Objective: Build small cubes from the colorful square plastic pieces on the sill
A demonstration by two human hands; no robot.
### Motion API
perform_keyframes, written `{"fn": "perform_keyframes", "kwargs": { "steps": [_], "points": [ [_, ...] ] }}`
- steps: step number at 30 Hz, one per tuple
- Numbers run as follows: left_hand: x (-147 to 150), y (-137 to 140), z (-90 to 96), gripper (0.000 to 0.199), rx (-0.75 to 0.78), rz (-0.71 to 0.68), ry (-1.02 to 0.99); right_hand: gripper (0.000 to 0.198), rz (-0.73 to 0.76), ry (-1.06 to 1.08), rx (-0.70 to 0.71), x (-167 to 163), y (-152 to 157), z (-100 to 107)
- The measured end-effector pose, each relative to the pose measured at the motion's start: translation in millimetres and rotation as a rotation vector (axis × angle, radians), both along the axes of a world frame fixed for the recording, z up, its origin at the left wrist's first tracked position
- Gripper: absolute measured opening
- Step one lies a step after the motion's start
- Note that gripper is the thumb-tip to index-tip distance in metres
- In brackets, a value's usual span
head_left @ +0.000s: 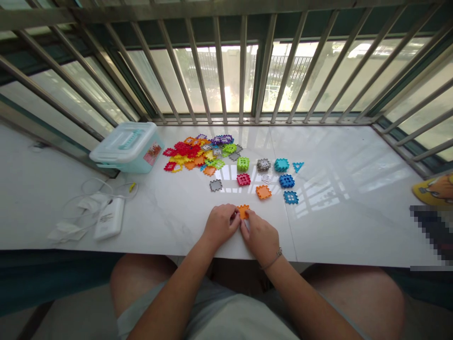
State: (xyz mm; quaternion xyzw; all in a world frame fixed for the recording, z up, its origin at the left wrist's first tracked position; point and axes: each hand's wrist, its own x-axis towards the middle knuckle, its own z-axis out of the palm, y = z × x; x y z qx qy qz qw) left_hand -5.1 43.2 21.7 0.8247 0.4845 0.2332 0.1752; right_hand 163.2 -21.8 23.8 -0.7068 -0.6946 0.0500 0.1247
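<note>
Near the front edge of the white table, my left hand and my right hand are both closed on an orange building tile with notched edges. My fingers hide part of it. Just beyond lie another orange tile, a red window tile and a grey flat tile. Farther back sit green tiles, grey tiles and teal tiles, seemingly stacked. Blue window tiles and a single blue window tile are to the right, with a blue triangle piece behind.
A heap of mixed coloured tiles lies at the back left, beside a lidded pale-teal box. At the left are a white power bank, cables and crumpled tissue. Metal window bars stand behind the table. A yellow item lies far right.
</note>
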Motion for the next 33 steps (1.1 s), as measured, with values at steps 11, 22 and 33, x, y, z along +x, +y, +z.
{"fn": "perform_keyframes", "kwargs": {
  "steps": [11, 22, 33],
  "points": [
    [-0.7, -0.5, 1.2, 0.004, -0.02, -0.006, -0.015, 0.03, -0.001, 0.008, 0.018, 0.2, -0.5, -0.5],
    [-1.1, -0.3, 0.9, 0.005, -0.031, -0.003, -0.018, 0.051, -0.046, -0.006, 0.053, -0.4, -1.1, -2.0],
    [-0.9, 0.8, -1.7, 0.006, 0.01, 0.021, -0.06, 0.048, -0.062, -0.005, 0.021, -1.5, 0.0, -4.9]
  ]
}}
